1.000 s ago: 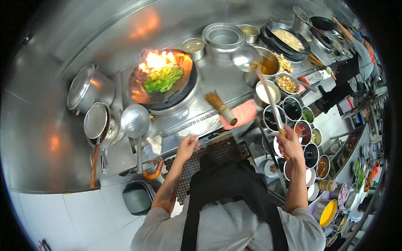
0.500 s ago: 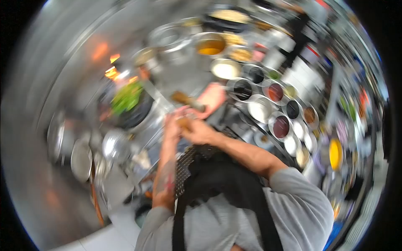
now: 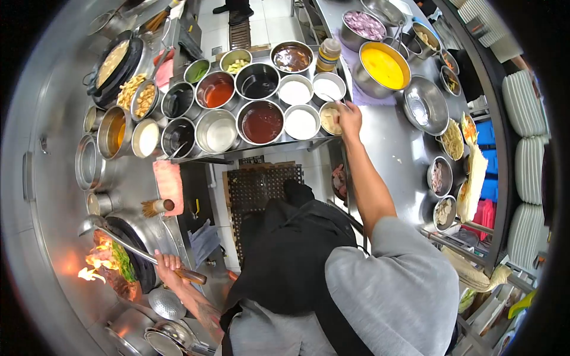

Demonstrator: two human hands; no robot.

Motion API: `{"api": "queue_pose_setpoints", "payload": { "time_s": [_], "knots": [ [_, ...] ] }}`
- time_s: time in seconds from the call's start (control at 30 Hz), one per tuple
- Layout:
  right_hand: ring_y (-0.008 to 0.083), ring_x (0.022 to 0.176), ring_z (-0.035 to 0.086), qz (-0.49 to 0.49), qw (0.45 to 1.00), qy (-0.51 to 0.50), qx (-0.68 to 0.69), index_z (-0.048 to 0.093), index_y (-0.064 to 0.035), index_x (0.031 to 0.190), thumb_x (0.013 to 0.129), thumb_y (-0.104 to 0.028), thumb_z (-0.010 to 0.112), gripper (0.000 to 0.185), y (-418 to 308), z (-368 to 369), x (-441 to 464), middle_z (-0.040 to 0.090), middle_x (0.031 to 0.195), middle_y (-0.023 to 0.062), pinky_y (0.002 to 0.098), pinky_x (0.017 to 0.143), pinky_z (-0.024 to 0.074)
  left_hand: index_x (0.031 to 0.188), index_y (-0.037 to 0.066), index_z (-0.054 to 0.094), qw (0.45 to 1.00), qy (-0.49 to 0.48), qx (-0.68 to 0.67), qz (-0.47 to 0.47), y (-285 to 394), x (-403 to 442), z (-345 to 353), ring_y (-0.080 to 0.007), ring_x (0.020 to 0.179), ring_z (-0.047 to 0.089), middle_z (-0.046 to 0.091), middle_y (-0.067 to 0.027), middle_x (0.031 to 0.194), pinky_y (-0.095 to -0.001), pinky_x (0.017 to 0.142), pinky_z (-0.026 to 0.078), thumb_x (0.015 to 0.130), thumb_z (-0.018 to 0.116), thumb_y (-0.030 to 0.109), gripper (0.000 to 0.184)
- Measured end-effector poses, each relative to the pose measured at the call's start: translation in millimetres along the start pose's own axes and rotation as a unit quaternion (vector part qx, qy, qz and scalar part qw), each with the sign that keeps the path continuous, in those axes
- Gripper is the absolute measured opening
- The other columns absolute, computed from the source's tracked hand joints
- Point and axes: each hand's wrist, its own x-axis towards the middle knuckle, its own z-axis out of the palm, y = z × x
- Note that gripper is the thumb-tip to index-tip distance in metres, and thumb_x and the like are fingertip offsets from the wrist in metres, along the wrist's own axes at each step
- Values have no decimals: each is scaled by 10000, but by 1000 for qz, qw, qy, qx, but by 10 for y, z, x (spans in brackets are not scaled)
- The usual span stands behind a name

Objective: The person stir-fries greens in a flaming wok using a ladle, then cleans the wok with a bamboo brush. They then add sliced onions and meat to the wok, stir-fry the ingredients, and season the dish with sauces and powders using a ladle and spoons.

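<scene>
My left hand (image 3: 169,268) is wrapped round the wooden handle of a long metal ladle (image 3: 122,240), whose bowl lies over the edge of the stove. Beside the ladle, flames rise from a wok (image 3: 122,291) holding green vegetables (image 3: 123,261). My right hand (image 3: 348,121) reaches over a small container (image 3: 329,126) of pale contents at the right end of the rows of seasoning pots. Its fingers are pinched at the container; a thin handle seems to show there, but what they hold is too small to make out.
Sauce pots (image 3: 260,121) line the rack ahead. A pot of yellow liquid (image 3: 382,66) and a steel bowl (image 3: 426,107) stand on the right counter. On the left are a pink cloth (image 3: 168,180), a brush (image 3: 157,207) and a second wok (image 3: 113,64). Stacked plates (image 3: 524,160) are far right.
The view has swung right. The ladle has passed from my right hand to my left. My right hand has moved to the pale container; flames still burn in the wok.
</scene>
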Motion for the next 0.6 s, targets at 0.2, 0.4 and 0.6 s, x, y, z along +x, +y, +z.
{"api": "queue_pose_setpoints", "payload": {
  "time_s": [0.2, 0.4, 0.6],
  "knots": [
    [346, 825, 672, -363, 896, -118, -227, 698, -32, 1027, 913, -240, 564, 273, -427, -168, 639, 694, 905, 185, 384, 744, 517, 737, 133, 410, 994, -96, -48, -30, 86, -58, 445, -26, 436, 310, 333, 63, 566, -203, 388, 310, 1011, 508, 223, 304],
    [359, 853, 663, -333, 876, -146, -316, 680, -74, 1098, 882, -169, 536, 276, -398, -1000, 485, 690, 883, 177, 437, 746, 514, 753, 122, 410, 991, -115, -48, -53, 79, -204, 503, -31, 430, 325, 334, 56, 575, -209, 400, 332, 1019, 481, 174, 280],
    [373, 744, 664, -242, 906, -186, -294, 717, -77, 1006, 860, -176, 543, 247, -295, -1386, 114, 674, 789, 196, 439, 721, 526, 759, 118, 417, 989, -109, -73, -65, 87, -219, 486, -34, 425, 342, 344, 55, 562, -209, 399, 335, 1013, 490, 158, 268]
  ]
}}
